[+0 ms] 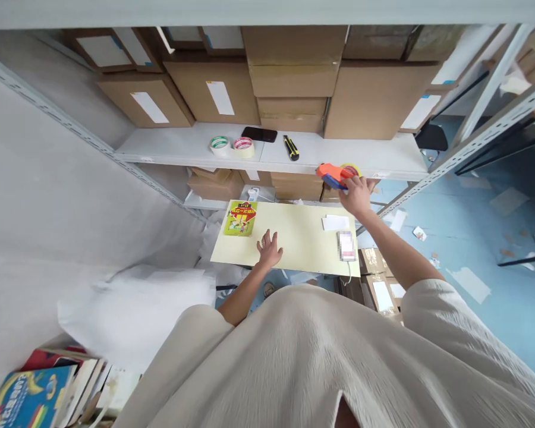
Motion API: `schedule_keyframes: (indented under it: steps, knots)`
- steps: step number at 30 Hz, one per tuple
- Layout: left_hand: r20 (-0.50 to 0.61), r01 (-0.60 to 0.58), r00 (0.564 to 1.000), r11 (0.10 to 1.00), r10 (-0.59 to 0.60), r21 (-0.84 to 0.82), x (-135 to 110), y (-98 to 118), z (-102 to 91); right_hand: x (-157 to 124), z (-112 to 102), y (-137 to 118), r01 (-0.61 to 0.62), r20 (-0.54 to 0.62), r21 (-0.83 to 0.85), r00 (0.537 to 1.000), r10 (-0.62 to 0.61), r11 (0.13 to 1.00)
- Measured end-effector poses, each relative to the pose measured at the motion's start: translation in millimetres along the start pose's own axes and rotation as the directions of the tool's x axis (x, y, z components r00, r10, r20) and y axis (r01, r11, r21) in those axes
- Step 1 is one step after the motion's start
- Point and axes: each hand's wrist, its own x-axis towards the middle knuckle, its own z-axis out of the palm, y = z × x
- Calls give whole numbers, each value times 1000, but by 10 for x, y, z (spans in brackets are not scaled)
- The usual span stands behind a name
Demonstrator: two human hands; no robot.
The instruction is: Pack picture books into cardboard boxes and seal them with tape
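Above the far right corner of a pale yellow board (301, 235), my right hand (357, 196) is closed around an orange and blue tape dispenser (331, 173). A yellow-edged roll shows behind the dispenser at the level of the shelf's front edge. My left hand (270, 251) is over the near part of the board with its fingers spread, holding nothing. To its left lies a yellow-green book (241, 218) with a red patch on its cover. White paper slips (335, 223) and a phone (346, 246) with a white cable lie on the board's right side.
On the grey shelf (182, 145) behind the board are two tape rolls (232, 147), a dark phone (259, 134) and a yellow-black utility knife (290, 148). Cardboard boxes (294, 77) stand behind them. Books (31, 392) are stacked at lower left; more boxes (377, 270) stand right of the board.
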Motion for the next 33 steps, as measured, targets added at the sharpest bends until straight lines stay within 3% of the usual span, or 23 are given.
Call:
schedule_keyframes:
  steps: [3, 5, 8, 11, 15, 21, 25, 29, 33]
  knots:
    - [28, -28, 999, 999, 28, 17, 3, 26, 26, -549, 311, -219, -55, 88, 119, 995, 45, 991]
    - [51, -35, 998, 999, 34, 22, -17, 22, 43, -921, 583, -365, -158, 217, 160, 969, 121, 974]
    - [75, -44, 996, 999, 42, 27, -80, -25, 76, -1430, 981, -529, -353, 429, 110, 860, 276, 929]
    - [94, -42, 995, 998, 38, 37, -168, -109, 113, -1817, 1278, -594, -463, 545, 65, 758, 357, 884]
    - [141, -16, 990, 998, 9, 53, -283, -223, 157, -2100, 1495, -574, -515, 553, 46, 727, 407, 856]
    - [182, 2, 983, 999, -11, 47, -408, -309, 198, -2221, 1586, -511, -507, 590, -16, 691, 417, 862]
    - [182, 29, 983, 999, -33, 26, -489, -347, 253, -2266, 1546, -493, -486, 567, 4, 721, 398, 874]
    - [152, 78, 985, 997, -77, -7, -615, -415, 334, -2238, 1466, -549, -432, 454, 34, 810, 371, 901]
    - [139, 147, 981, 988, -138, -57, -782, -556, 376, -2060, 1440, -784, -291, 415, 127, 884, 215, 948]
